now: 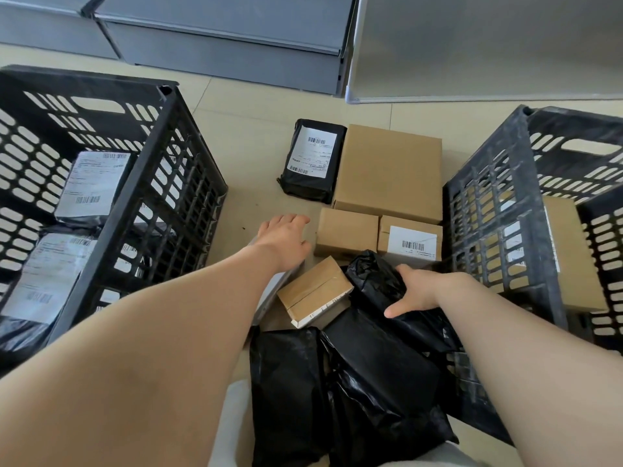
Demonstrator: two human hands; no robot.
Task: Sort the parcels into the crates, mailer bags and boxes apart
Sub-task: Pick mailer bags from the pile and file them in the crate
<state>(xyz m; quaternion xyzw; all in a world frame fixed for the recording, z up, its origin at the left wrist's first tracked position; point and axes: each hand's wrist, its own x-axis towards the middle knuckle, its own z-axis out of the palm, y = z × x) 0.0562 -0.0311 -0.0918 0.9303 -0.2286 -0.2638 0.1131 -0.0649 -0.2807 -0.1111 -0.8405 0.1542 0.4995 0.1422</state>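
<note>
while my right hand (419, 291) grips a black mailer bag (377, 281), my left hand (285, 239) reaches flat, fingers straight, holding nothing, beside a small box (345, 230).

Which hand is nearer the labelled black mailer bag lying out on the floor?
Left. The left hand reaches over the floor just short of the labelled mailer bag. The right hand is farther back, gripping an unlabelled black bag.

Black slotted crate (161, 183) at 9 o'clock, dark grey slotted crate (499, 230) at 3 o'clock. Black mailer bags (381, 375) at 6 o'clock; another bag (312, 160) at 12 o'clock bears a white barcode label. Boxes (387, 170) plain brown. Floor (256, 129) beige tile; cabinets (222, 38) grey.
</note>
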